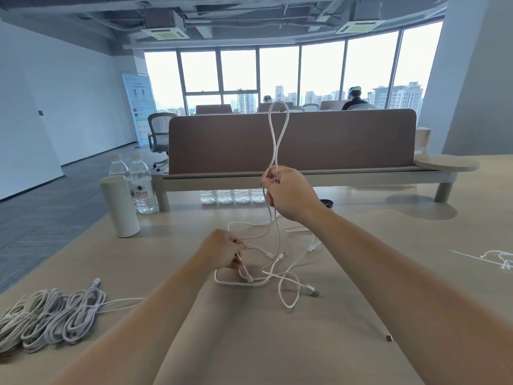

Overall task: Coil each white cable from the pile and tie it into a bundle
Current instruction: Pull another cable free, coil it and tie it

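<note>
My right hand (288, 191) is raised above the table and grips a white cable (277, 134) whose loop stands up above the fist. The cable's strands hang down from that hand to the table. Lower and nearer to me, my left hand (222, 252) pinches a strand of the same tangle just above the tabletop. Loose white cables (280, 276) lie tangled on the table between my hands, with a USB plug (312, 290) at the right end. At the left front lies a pile of coiled white cable bundles (52, 315).
A white cylinder (119, 205) and two water bottles (138, 184) stand at the back left. A raised desk shelf with a brown partition (291, 140) crosses the back, with several bottles (233, 195) under it. More cable (497, 258) lies at the far right. A small connector (388, 338) lies front right.
</note>
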The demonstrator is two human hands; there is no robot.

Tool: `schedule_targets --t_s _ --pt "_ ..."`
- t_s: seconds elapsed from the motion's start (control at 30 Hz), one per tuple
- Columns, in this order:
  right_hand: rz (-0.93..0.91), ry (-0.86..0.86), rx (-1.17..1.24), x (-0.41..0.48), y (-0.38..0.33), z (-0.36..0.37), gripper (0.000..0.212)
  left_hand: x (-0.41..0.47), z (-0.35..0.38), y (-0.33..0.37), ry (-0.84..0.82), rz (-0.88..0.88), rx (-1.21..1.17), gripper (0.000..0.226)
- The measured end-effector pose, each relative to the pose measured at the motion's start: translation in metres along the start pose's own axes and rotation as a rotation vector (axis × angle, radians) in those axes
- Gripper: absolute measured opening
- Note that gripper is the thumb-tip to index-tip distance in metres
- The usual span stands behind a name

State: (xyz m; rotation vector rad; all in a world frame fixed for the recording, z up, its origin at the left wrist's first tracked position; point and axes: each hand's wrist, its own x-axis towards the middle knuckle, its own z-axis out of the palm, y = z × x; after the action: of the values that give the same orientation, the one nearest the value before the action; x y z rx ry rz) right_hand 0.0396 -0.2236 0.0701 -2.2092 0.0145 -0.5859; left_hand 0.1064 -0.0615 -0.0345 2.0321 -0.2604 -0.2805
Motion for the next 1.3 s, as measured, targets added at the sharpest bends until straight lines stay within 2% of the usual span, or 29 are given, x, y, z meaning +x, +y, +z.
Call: schedule_targets --t_s 0.1,0.27,0.37,0.57,0.67,0.87,1.07,1.17,1.3 --pt "0.010 0.003 -0.028 0.001 0.005 0.000 0.023 0.006 -0.006 0.006 0.082 0.031 -0.074 0.015" --pt "0.046 0.022 -0.069 0.003 0.014 -0.004 0.022 0.007 -0.012 0.015 0.099 0.038 -0.181 0.026" --pt "0.073 0.046 -0.061 0.002 0.015 -0.013 0.021 0.003 -0.017 0.027 0.094 0.033 -0.220 0.020" --pt "0.162 0.033 -0.097 -0.007 0.010 -0.042 0.037 -0.023 -0.046 0.052 0.146 0.046 -0.151 0.008" --pt "0.185 -0.015 -0.126 -0.016 -0.004 -0.057 0.027 -0.043 -0.061 0.060 0.158 0.013 -0.099 0.008" --pt "0.141 -0.157 -0.245 -0.051 -0.039 -0.079 0.022 -0.095 -0.077 0.062 0.154 -0.025 0.030 0.016" --pt "0.234 -0.282 -0.142 -0.085 -0.061 -0.076 0.023 -0.134 -0.070 0.050 0.083 -0.033 0.102 0.017" --pt "0.243 -0.309 -0.173 -0.099 -0.068 -0.071 0.018 -0.147 -0.064 0.041 0.038 -0.065 0.213 0.017" --pt "0.229 -0.292 -0.200 -0.116 -0.074 -0.072 0.009 -0.162 -0.061 0.031 -0.031 -0.137 0.381 0.031"
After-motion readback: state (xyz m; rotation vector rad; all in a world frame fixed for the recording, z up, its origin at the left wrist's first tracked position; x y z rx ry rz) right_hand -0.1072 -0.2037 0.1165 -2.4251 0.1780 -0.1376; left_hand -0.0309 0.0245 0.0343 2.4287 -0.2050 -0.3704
